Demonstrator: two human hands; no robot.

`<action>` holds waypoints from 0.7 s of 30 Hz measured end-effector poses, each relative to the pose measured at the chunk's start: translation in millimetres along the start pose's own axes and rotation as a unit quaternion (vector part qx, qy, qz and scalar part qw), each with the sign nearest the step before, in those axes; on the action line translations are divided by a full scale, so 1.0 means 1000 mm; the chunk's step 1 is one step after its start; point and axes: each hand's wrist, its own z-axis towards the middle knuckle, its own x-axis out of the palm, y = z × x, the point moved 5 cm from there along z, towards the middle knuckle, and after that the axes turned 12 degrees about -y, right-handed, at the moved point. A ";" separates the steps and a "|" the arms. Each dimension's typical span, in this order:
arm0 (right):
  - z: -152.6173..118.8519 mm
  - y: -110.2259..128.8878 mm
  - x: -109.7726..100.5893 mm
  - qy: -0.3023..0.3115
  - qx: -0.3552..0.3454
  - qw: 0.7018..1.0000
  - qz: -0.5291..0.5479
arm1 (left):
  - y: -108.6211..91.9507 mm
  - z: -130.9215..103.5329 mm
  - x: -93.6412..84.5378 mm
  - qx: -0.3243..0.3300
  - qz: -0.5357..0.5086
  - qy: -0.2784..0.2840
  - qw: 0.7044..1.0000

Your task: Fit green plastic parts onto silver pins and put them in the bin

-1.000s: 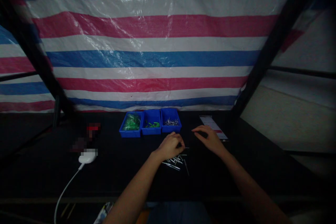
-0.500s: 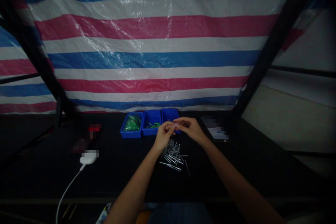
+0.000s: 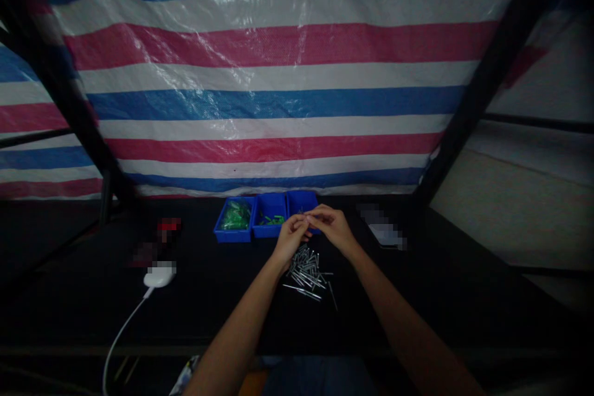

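Observation:
My left hand [image 3: 292, 234] and my right hand [image 3: 330, 224] meet fingertip to fingertip in front of the blue bins. Both are closed in a pinch, and whatever lies between the fingers is too small to make out. Just below them a pile of thin silvery metal rods [image 3: 306, 269] lies on the black table [image 3: 208, 303]. Behind my hands stands the right blue bin [image 3: 301, 199], partly covered by them. Next to it, the middle blue bin [image 3: 269, 201] holds small green pieces [image 3: 271, 220]. A clear bag of green pieces [image 3: 236, 216] fills the left blue bin [image 3: 233, 236].
A phone [image 3: 385, 232] lies to the right of my hands. At the left are a white device [image 3: 160, 275] with a white cable [image 3: 119, 328] and a blurred red and dark object [image 3: 167, 230]. A striped plastic sheet [image 3: 273, 99] hangs behind the table between dark frame posts.
My right hand's fingers have drawn in slightly against the left fingertips. The view has shifted a little, and the phone's screen looks darker. The rods and bins stay in place.

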 end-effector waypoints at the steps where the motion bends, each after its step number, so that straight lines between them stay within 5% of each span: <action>1: 0.000 0.002 0.000 0.001 -0.014 1.000 -0.016 | 0.002 0.000 0.000 -0.012 0.001 0.004 1.000; 11: -0.002 0.014 0.001 0.010 -0.045 0.998 -0.040 | 0.003 -0.002 -0.002 -0.063 -0.031 -0.015 0.997; 21: -0.005 0.015 0.002 0.028 -0.025 0.999 -0.023 | -0.006 0.004 -0.010 -0.049 -0.079 -0.050 0.994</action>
